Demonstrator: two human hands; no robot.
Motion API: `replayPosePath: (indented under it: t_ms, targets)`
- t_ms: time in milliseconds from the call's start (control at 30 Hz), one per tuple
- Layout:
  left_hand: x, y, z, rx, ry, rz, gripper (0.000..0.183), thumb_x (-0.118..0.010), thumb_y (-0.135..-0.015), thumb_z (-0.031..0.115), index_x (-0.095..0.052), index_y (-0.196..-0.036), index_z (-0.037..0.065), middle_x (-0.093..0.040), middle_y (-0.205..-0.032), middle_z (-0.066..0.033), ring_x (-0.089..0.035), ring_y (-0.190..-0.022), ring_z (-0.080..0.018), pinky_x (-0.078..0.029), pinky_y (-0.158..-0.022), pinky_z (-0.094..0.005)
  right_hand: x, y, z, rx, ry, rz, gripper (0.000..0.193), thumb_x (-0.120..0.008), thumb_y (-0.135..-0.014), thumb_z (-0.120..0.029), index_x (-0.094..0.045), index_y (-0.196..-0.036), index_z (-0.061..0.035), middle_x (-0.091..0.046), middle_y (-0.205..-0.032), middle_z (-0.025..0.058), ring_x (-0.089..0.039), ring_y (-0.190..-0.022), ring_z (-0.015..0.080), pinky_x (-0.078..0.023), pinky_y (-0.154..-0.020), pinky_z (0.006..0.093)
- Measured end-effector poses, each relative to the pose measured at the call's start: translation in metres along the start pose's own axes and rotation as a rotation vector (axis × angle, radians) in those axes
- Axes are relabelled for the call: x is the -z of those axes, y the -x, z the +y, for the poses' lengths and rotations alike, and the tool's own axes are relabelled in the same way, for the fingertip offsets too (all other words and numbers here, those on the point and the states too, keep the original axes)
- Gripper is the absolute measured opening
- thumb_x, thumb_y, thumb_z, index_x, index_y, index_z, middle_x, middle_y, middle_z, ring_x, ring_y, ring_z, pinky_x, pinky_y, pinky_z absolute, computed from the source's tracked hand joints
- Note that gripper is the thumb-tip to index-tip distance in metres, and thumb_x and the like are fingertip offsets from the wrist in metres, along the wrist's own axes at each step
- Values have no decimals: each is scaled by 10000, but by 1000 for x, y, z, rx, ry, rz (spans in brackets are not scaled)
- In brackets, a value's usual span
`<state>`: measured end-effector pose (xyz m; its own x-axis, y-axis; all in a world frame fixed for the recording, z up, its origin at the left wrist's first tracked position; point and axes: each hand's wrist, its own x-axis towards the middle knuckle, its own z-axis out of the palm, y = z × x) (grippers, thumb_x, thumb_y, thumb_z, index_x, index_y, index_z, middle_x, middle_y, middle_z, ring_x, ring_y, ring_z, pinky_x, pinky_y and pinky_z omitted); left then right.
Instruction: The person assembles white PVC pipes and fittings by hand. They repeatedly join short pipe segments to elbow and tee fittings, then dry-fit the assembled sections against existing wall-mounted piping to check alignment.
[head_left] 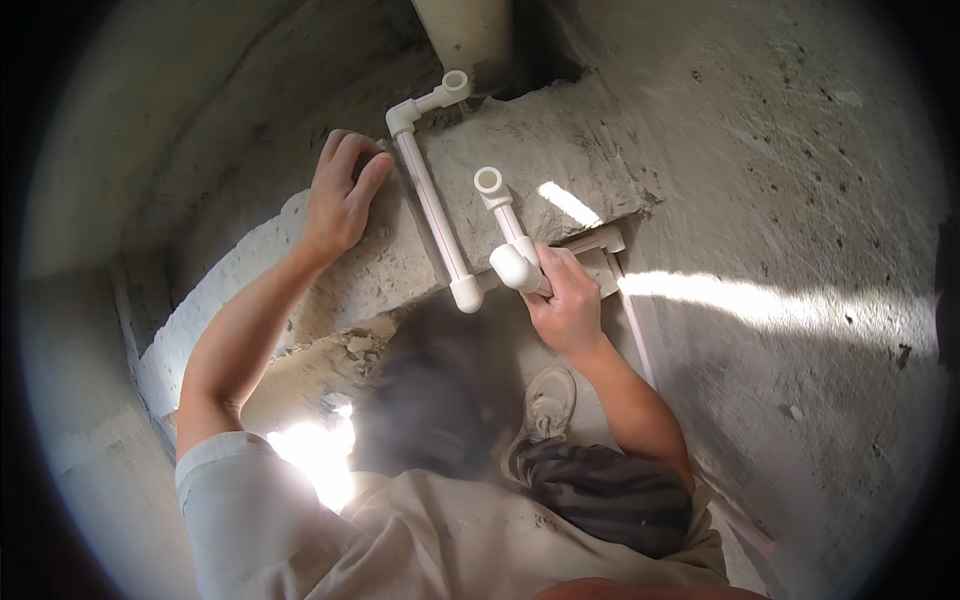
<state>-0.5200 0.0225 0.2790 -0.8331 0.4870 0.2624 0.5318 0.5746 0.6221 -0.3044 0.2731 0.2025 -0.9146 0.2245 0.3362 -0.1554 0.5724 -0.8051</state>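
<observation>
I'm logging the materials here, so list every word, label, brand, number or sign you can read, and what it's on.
No text can be read.
Pipe piece in the right hand: no legible lettering.
White pipe near the left hand: thin lengthwise lines, no legible lettering.
Concrete wall: pits and stains, no sign.
Shoe: any marking is too small or blurred to read.

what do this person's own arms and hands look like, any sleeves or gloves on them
The left hand and right hand are both ungloved, and the forearms are bare. The left sleeve is short, plain and pale grey-beige, ending near the elbow. The right sleeve is hard to make out.
</observation>
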Motion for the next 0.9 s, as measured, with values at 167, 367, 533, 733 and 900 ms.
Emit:
replayPosePath:
  t_ms: [167, 367, 533, 733, 900]
  targets:
    - [-1, 1, -4, 8, -6, 7, 339, -648, -1045, 340, -642, -1076, 3, -585, -1071, -163, -594, -1009, -350, -483, -911, -404, -1, 2, 4, 22, 27, -13, 570, -823, -789, 17, -660, -1335, 15, -689, -993, 165, -690, -814, 353, -576, -714, 418]
    - [-2, 1, 3, -47, -41, 111, 250, -758, -959, 244, -688, -1037, 17, -629, -1104, -148, -608, -1008, -344, -492, -896, -416, -1, 8, 8, 53, 82, -25, 600, -805, -798, 22, -643, -1375, 25, -687, -993, 165, -690, -797, 336, -576, -693, 407]
    - [-4, 2, 29, -204, -124, 155, 211, -850, -843, 95, -750, -1013, 18, -691, -1059, -127, -630, -1025, -303, -514, -906, -398, -2, 6, 3, 21, 34, -1, 612, -792, -809, 31, -627, -1399, 29, -692, -1027, 170, -694, -809, 338, -583, -708, 402]
    - [-29, -1, 58, -102, -35, -119, 333, -873, -742, 67, -766, -1054, 18, -723, -1035, -88, -595, -951, -279, -504, -846, -407, -3, 7, 0, -3, 7, 1, 625, -781, -812, 48, -609, -1412, 30, -691, -1095, 197, -705, -899, 366, -594, -771, 414]
    - [-35, -10, 67, -119, -34, -190, 468, -892, -748, 131, -773, -1189, 29, -725, -1085, -92, -578, -1074, -304, -479, -958, -421, -11, 8, 5, 28, 1, 49, 685, -730, -775, 39, -571, -1440, -8, -672, -1168, 170, -719, -932, 382, -618, -761, 450]
